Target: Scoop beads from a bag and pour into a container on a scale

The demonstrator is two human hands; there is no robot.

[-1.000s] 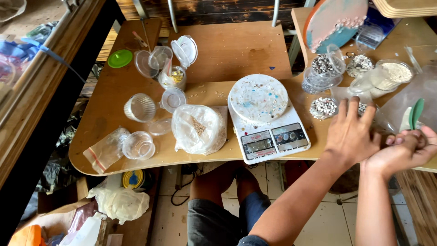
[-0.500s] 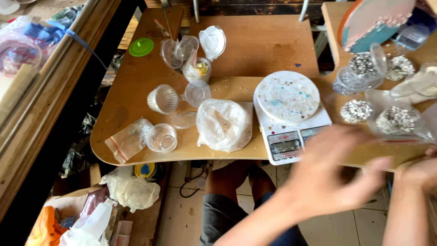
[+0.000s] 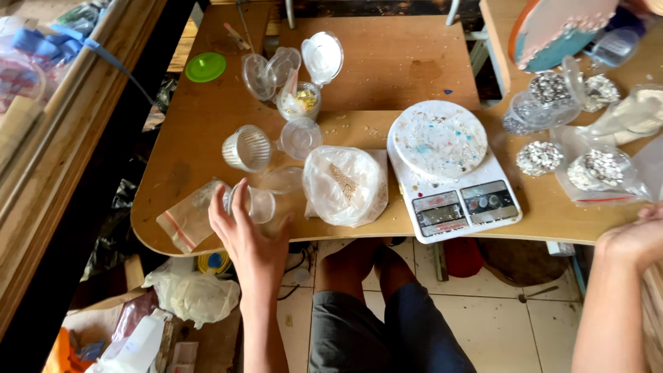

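The left hand (image 3: 247, 238) has swung from the right side of the frame to lower left, fingers spread and empty, reaching the small clear cup (image 3: 257, 204) at the table edge (image 3: 173, 250), while the right hand (image 3: 632, 238) rests lower right, grip hidden

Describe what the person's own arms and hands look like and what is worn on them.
Both forearms are bare, with no sleeve in view. The left hand shows no glove, ring, watch or bracelet. The right hand, partly cut off at the frame edge, also looks bare, with no glove.

Clear plastic cup (image 3: 259, 204) on its side nr table's front edge.
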